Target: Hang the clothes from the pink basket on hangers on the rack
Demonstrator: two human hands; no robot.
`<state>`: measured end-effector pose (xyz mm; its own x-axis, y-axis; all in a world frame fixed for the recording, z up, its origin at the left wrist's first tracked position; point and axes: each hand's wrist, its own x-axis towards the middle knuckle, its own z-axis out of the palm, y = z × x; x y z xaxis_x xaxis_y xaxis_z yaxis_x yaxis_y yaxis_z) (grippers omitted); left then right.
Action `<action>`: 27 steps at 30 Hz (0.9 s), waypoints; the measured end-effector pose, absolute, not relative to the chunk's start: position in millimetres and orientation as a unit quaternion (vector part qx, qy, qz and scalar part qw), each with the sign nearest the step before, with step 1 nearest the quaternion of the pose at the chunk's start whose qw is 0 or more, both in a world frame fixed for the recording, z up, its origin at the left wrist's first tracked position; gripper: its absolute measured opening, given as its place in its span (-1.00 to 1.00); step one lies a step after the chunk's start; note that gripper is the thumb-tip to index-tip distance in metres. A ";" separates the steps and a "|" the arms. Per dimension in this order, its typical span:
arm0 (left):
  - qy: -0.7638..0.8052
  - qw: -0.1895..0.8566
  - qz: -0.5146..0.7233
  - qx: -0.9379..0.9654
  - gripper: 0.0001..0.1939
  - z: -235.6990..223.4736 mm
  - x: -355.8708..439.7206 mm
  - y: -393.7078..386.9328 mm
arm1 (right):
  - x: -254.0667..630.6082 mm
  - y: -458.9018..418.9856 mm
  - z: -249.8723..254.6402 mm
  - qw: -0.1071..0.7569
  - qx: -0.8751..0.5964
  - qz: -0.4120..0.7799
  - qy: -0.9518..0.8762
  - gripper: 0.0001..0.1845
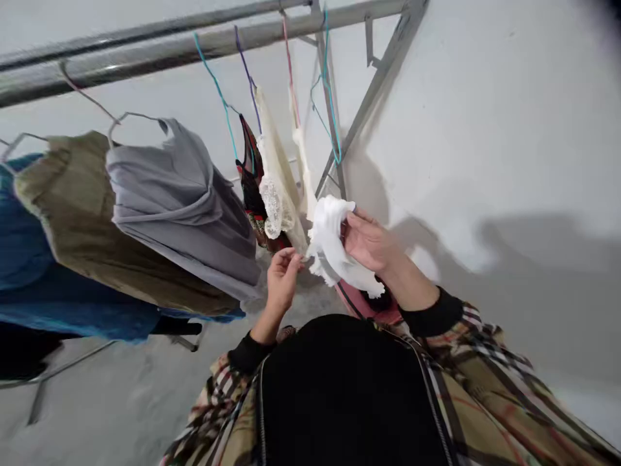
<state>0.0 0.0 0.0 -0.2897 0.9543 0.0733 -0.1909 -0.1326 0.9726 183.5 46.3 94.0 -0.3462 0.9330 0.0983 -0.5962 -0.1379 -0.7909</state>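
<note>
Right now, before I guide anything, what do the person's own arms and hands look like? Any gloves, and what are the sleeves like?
The left hand and right hand are bare, with no gloves. The sleeves are a tan check with black, white and red lines, and they end in black cuffs.
</note>
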 end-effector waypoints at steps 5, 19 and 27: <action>0.437 0.466 0.626 0.447 -0.69 25.4 11.8 -18.1 | 162.8 46.0 106.5 0.531 -0.222 0.662 -0.480 -0.63; 0.562 0.324 0.585 0.486 -0.54 -8.0 21.2 14.1 | 155.3 37.6 104.3 0.436 -0.215 0.566 -0.666 -0.28; 0.665 0.314 0.505 0.453 -0.79 -15.3 -36.8 20.7 | 174.8 45.5 109.1 0.450 -0.288 0.511 -0.674 -0.27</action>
